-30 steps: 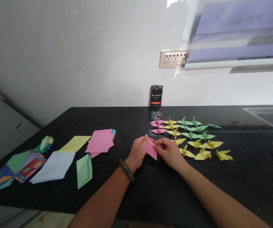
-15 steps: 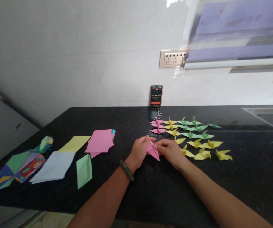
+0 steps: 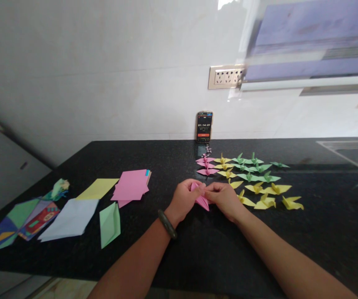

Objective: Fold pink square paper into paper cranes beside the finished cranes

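Between my two hands is a piece of folded pink origami paper [image 3: 202, 202], its pointed end aimed toward me. My left hand [image 3: 185, 198], with a dark bangle at the wrist, grips its left side, thumb pressed on top. My right hand [image 3: 224, 199] pinches the paper's right edge, its fingertips close to the left thumb. The fingers cover part of the folds. Just beyond my hands sit several pink paper cranes [image 3: 207, 171], beside yellow cranes [image 3: 227, 173] and green cranes [image 3: 249, 177] in rows.
A phone [image 3: 204, 126] showing a timer leans on the wall. Left of my hands lie pink sheets [image 3: 131, 185], a folded green paper [image 3: 109, 225], a yellow sheet [image 3: 97, 189], white sheets [image 3: 71, 219] and a colourful printed packet [image 3: 13, 224] on the black countertop [image 3: 179, 257].
My left thumb has moved right and down onto the pink paper, meeting the right fingertips. The right hand has barely moved, and the paper stays in both hands.
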Tool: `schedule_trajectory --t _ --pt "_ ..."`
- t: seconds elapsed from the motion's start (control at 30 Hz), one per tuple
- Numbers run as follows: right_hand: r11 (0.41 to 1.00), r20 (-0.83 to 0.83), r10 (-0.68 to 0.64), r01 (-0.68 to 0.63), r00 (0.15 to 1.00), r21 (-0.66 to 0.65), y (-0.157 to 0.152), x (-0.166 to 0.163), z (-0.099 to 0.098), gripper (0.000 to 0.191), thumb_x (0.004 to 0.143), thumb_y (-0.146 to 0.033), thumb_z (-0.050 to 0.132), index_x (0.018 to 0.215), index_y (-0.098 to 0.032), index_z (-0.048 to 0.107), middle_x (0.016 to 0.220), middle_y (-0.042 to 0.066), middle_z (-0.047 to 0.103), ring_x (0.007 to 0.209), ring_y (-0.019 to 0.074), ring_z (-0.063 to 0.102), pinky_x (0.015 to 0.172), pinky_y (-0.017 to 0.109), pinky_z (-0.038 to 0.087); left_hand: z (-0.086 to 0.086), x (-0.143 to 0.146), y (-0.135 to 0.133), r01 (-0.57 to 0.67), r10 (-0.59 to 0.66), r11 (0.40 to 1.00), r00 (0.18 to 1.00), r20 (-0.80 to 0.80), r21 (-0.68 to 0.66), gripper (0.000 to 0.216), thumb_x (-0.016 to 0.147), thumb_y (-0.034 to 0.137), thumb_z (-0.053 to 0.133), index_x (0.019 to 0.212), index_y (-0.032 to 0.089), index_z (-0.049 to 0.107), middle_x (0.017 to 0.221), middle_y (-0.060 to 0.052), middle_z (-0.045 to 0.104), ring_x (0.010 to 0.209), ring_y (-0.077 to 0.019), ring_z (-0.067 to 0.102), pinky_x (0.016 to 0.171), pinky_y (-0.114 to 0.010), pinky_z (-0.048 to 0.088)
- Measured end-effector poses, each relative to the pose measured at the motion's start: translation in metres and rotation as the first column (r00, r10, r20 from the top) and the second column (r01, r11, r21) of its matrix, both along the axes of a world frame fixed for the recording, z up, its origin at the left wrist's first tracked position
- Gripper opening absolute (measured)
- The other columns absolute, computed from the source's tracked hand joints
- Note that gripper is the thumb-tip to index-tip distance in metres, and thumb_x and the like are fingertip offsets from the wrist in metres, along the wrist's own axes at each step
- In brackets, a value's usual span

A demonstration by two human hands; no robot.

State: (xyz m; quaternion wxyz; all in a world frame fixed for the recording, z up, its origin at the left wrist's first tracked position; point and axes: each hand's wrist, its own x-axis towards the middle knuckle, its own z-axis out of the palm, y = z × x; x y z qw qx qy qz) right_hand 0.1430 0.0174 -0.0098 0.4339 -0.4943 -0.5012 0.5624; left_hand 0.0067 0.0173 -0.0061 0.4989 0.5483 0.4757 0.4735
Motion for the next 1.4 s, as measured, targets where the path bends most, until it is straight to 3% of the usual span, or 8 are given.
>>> schedule_trajectory --t 0.23,0.63,0.97,1.1,1.2,1.3,1.4 --pt "0.999 0.094 -0.025 0.021 0.995 0.046 -0.002 -0.003 0.004 0.017 0.059 -0.027 0.066 0.054 -0.014 0.057 0.048 -0.002 0.055 0.043 0.0073 0.045 0.044 0.021 0.037 -0.003 0.002 -0.003 -0.09 0.093 0.995 0.992 -0.09 0.036 0.023 0.067 0.035 0.061 0.061 0.012 0.057 0.054 0.001 0.053 0.05 -0.0097 0.045 0.049 -0.021 0.034" --pt "0.998 0.11 0.002 -0.008 0.994 0.057 -0.004 -0.002 0.008 0.017 0.06 -0.027 0.067 0.056 -0.014 0.058 0.05 -0.002 0.057 0.044 0.0074 0.046 0.046 0.021 0.038 -0.002 0.002 -0.003 -0.1 0.103 0.993 0.994 0.038 -0.068 0.022 0.064 0.032 0.064 0.058 0.012 0.058 0.053 0.0 0.054 0.048 -0.0092 0.046 0.048 -0.022 0.035" --pt "1.0 0.019 -0.002 0.002 1.0 -0.008 -0.001 0.0 0.003 0.016 0.057 -0.027 0.069 0.058 -0.014 0.06 0.052 0.0 0.059 0.045 0.0084 0.049 0.046 0.023 0.042 0.002 0.002 0.001 0.012 0.083 0.948 0.955 0.286 -0.317 0.046 0.066 0.056 0.056 0.071 0.01 0.06 0.057 -0.004 0.057 0.05 -0.0131 0.053 0.048 -0.025 0.042" --pt "0.999 -0.018 -0.043 0.043 0.999 0.005 0.002 0.0 0.001 0.017 0.058 -0.028 0.068 0.06 -0.014 0.058 0.051 -0.002 0.056 0.044 0.0074 0.048 0.045 0.021 0.041 0.002 0.0 0.001 0.051 0.027 0.966 0.955 0.295 -0.254 0.039 0.066 0.05 0.06 0.072 0.011 0.059 0.06 -0.002 0.057 0.051 -0.0109 0.052 0.052 -0.025 0.044" --pt "0.999 -0.001 -0.013 0.013 1.0 0.038 0.003 0.0 0.0 0.018 0.061 -0.028 0.067 0.066 -0.014 0.057 0.053 -0.003 0.055 0.045 0.0067 0.047 0.046 0.02 0.04 0.001 0.0 0.001 0.019 0.009 0.988 0.984 0.179 -0.156 0.029 0.065 0.039 0.065 0.067 0.011 0.06 0.06 -0.002 0.058 0.052 -0.0101 0.05 0.052 -0.023 0.041" --pt "0.996 0.11 0.056 -0.063 0.992 0.063 0.002 0.001 0.002 0.019 0.064 -0.032 0.064 0.069 -0.015 0.057 0.054 -0.003 0.056 0.044 0.007 0.047 0.043 0.019 0.039 0.001 0.0 0.0 0.007 -0.001 0.998 0.996 0.088 -0.064 0.026 0.068 0.036 0.062 0.063 0.01 0.063 0.06 -0.003 0.059 0.055 -0.0105 0.049 0.052 -0.022 0.038" --pt "0.992 0.272 0.052 -0.081 0.961 0.096 0.001 0.002 0.005 0.021 0.067 -0.034 0.061 0.059 -0.015 0.055 0.047 -0.003 0.052 0.04 0.007 0.044 0.039 0.018 0.033 0.003 0.0 0.0 0.016 -0.006 0.997 0.992 0.123 -0.079 0.028 0.068 0.038 0.063 0.067 0.01 0.066 0.061 -0.002 0.059 0.055 -0.0105 0.05 0.052 -0.022 0.038"
